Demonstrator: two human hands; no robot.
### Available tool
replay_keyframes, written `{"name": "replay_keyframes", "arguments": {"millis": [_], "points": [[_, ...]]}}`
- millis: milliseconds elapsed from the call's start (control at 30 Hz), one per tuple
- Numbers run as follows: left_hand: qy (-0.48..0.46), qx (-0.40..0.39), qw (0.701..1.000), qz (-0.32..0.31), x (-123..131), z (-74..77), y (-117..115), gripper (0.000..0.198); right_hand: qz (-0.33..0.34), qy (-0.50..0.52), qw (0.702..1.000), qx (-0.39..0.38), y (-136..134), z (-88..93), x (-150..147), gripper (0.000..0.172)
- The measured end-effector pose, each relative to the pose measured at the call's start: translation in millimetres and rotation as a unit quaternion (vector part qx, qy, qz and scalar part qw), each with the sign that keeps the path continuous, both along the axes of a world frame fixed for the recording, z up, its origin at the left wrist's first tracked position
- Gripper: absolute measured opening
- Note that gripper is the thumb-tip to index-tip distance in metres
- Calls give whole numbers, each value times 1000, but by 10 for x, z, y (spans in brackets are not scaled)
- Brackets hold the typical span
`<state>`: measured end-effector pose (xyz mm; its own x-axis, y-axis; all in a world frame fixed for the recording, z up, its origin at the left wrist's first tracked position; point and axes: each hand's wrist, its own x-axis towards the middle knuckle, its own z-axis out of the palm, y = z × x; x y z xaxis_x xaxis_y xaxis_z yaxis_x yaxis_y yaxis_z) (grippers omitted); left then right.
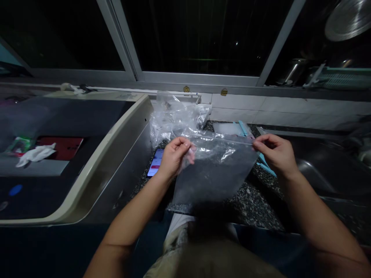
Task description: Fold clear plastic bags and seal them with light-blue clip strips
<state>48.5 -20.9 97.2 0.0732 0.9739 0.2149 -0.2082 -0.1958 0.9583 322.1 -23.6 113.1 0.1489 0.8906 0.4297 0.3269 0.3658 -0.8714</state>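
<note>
A clear plastic zip bag [214, 170] is stretched between my two hands above the speckled countertop. My left hand [176, 154] pinches it near its upper left edge, and some of its fingers show through the film. At the upper right corner, my right hand [275, 152] grips the bag between thumb and fingertips. The bag hangs flat, and I see nothing inside it. Behind it lies a heap of crumpled clear plastic bags [179, 116]. A phone [155, 162] with a lit screen rests on the counter just left of my left hand.
A stove with a dark top [98, 119] stands at the left, bearing a white tissue [37, 152] and a dark red flat item [68, 148]. Light blue strips [266, 166] lie near my right hand. To the right is a metal sink [315, 173]. A window frame [199, 78] runs behind.
</note>
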Motion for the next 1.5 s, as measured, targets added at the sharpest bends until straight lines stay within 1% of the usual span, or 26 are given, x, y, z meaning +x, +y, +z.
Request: {"name": "replay_keyframes", "arguments": {"millis": [33,100,233,300,367,433,533,600,667,733,833,933,1000,1100,1233,1367,1500], "points": [[-2,-15,1000,-9,13,-47,27,27,3,11,1000,-10,31,-13,5,24],[5,-34,999,-20,34,-202,113,26,17,17,999,-36,129,-104,22,25],[51,-31,998,1,60,-574,367,24,56,4,992,-115,385,-431,64,34],[52,-49,997,-6,78,-694,484,27,68,-4,987,-148,489,-591,70,33],[39,-72,997,-15,105,-756,574,30,81,-12,984,-159,561,-712,64,32],[28,-88,996,-1,133,-786,634,33,94,-24,982,-160,609,-792,62,34],[22,-93,995,36,152,-835,681,34,112,-62,976,-174,669,-847,83,39],[20,-96,995,36,148,-880,691,34,125,-107,969,-184,708,-845,88,39],[28,-99,994,19,141,-921,690,34,138,-160,961,-177,743,-815,40,38],[43,-96,994,0,133,-944,683,33,161,-204,952,-160,774,-768,-85,37],[71,-77,994,-21,114,-948,674,31,241,-223,932,-157,816,-718,-379,38],[98,-60,993,-40,82,-945,674,29,315,-214,906,-185,865,-742,-648,40],[110,-51,992,-42,59,-950,682,29,338,-209,894,-206,897,-793,-744,40],[119,-48,991,-34,37,-965,697,30,346,-183,893,-221,923,-876,-767,36],[137,-46,989,-26,27,-976,704,31,319,-139,909,-229,916,-947,-729,30],[162,-33,986,-32,15,-969,696,29,291,-130,919,-234,899,-982,-747,25],[165,-30,985,-29,-4,-974,700,27,282,-134,924,-221,886,-987,-785,22]]}}
